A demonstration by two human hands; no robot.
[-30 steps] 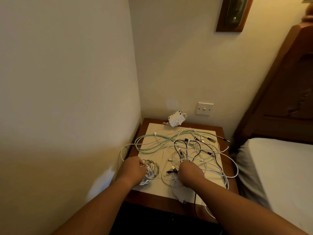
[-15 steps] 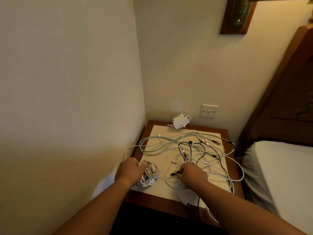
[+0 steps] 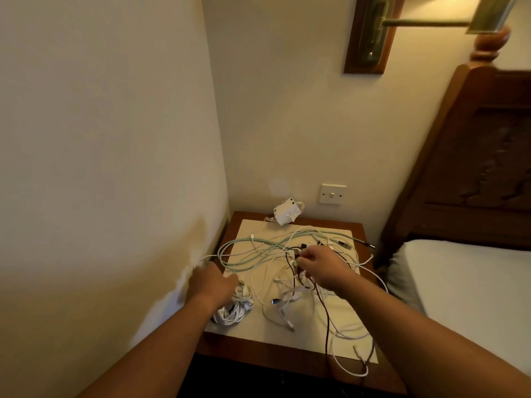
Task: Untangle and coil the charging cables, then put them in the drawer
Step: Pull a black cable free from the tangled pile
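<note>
A tangle of white, black and pale green charging cables [image 3: 275,248] lies on a cream mat [image 3: 258,326] on the wooden nightstand [image 3: 287,360]. My right hand [image 3: 319,267] is raised over the middle of the tangle and pinches a black cable [image 3: 323,311] that hangs down from it toward the front edge. My left hand [image 3: 212,282] rests at the mat's left edge, fingers curled, by a coiled white cable bundle [image 3: 232,310]; what it holds is hidden. The drawer is not visible.
A white charger block [image 3: 284,215] sits at the back of the nightstand below a wall switch [image 3: 332,193]. Walls close in at left and behind. A bed [image 3: 465,285] with a wooden headboard [image 3: 474,156] is at right. A wall lamp [image 3: 370,33] hangs above.
My right hand moved from the near part of the tangle up and back, lifting a black cable. My left hand shifted slightly back from the white coil.
</note>
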